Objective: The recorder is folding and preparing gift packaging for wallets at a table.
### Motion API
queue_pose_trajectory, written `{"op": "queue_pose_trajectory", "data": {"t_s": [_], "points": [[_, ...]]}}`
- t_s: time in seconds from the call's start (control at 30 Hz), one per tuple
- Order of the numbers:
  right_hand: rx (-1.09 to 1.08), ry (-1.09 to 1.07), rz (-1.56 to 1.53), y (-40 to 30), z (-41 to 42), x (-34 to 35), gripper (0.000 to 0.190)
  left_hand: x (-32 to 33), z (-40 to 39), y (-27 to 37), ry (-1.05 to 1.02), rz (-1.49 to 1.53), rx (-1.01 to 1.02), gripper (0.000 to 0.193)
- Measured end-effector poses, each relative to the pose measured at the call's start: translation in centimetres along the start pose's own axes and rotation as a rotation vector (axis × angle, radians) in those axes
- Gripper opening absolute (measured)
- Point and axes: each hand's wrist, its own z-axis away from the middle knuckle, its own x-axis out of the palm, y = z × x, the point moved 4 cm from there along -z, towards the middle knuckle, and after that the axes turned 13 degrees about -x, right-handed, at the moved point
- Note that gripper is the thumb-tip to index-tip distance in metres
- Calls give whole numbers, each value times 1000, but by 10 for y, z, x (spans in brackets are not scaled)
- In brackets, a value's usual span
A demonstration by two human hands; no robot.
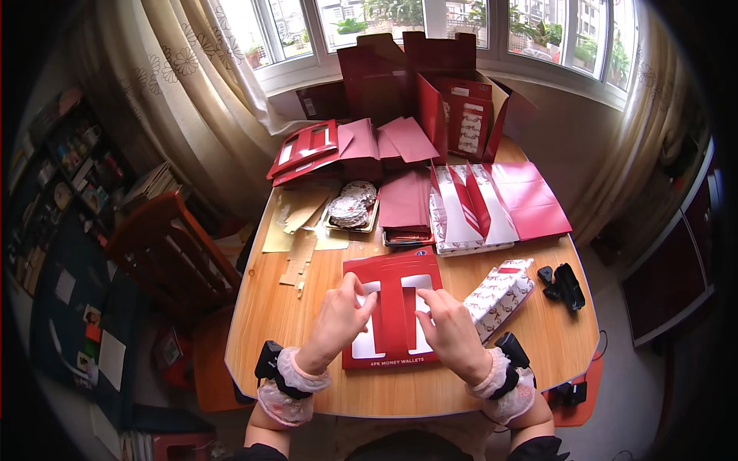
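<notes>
A red printed card pack with two white window openings lies flat on the wooden table before me. My left hand is over its left window, thumb and forefinger close to the window's inner edge. Over the right window is my right hand, fingers bent near the edge of that opening. Whether the fingertips touch the card or pinch something thin cannot be told. To the right of the pack lies a slim white stack with a bow pattern, partly behind my right hand.
Pink envelopes, a tray of patterned round pieces, patterned folded wallets and red sheets lie farther back. A red carton stands behind. Brown tape strips are left; a black device is right.
</notes>
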Motion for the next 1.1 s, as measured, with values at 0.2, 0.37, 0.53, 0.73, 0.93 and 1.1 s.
{"op": "queue_pose_trajectory", "data": {"t_s": [0.2,0.37,0.53,0.73,0.93,1.1], "points": [[28,-70,-72,14,4,17,43,3,-5,-21,159,-295,290,22],[-78,-148,-76,19,11,23,51,15,5,-12,14,-406,413,51],[-22,-183,-190,29,9,35,49,20,-9,-29,-153,-379,268,44],[-12,-214,-222,32,8,37,48,23,-11,-30,-113,-363,362,40],[102,-247,-291,31,4,31,51,20,-8,-24,15,-441,467,39],[100,-258,-332,27,2,35,50,14,-6,-22,29,-401,407,38]]}}
